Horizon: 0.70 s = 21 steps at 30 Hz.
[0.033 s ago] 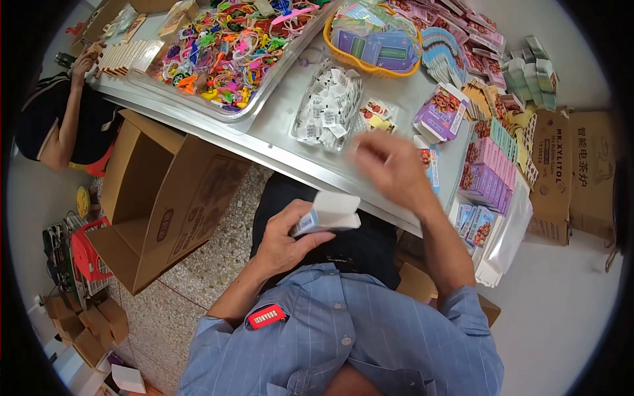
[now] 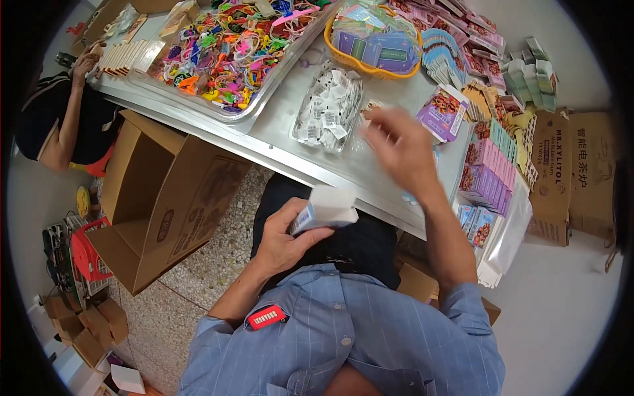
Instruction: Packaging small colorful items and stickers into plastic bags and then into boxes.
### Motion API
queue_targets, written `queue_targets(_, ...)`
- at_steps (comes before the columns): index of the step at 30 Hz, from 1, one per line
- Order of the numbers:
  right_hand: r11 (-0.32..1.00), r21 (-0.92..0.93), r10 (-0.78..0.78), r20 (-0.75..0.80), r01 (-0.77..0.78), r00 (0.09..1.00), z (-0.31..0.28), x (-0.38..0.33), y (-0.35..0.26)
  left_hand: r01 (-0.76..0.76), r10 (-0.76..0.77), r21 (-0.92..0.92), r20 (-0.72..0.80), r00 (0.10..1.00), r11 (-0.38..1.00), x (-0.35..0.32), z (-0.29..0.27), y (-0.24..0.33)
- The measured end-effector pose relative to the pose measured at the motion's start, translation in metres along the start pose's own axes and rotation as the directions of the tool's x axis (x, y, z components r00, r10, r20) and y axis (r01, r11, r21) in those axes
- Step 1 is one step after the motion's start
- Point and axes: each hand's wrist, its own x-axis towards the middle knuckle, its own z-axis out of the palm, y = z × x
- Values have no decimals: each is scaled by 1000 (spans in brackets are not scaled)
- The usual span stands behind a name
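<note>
Small box (image 2: 325, 208) is clamped in left hand (image 2: 284, 241) over lap. Right hand (image 2: 399, 148), blurred, is held fwd-right above table (image 2: 277, 129); grip can't be told.

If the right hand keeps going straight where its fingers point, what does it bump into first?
Probably the clear tray of small white packets: the blurred right hand points up-left toward it, above the metal table. Its height is unclear.

Your head camera looks steeply down from above at your lap and the metal table (image 2: 290, 142) close in front.
</note>
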Motion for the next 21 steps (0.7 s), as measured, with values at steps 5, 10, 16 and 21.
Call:
queue_targets(5,973,-197,-176,-296,120,939,-14,100,61,126,-198,-382,-158,967,916,6,3,3)
queue_targets(10,710,-646,-481,-152,282,863,-14,148,77,123,-197,-359,-177,964,925,-1,-3,-3)
queue_targets(16,532,-827,-347,-18,181,938,3,187,81,128,-201,-367,-168,965,921,1,-5,-8)
queue_targets(21,608,-762,-368,-20,224,930,7,185,79,123,-207,-370,-196,959,921,2,-10,-9)
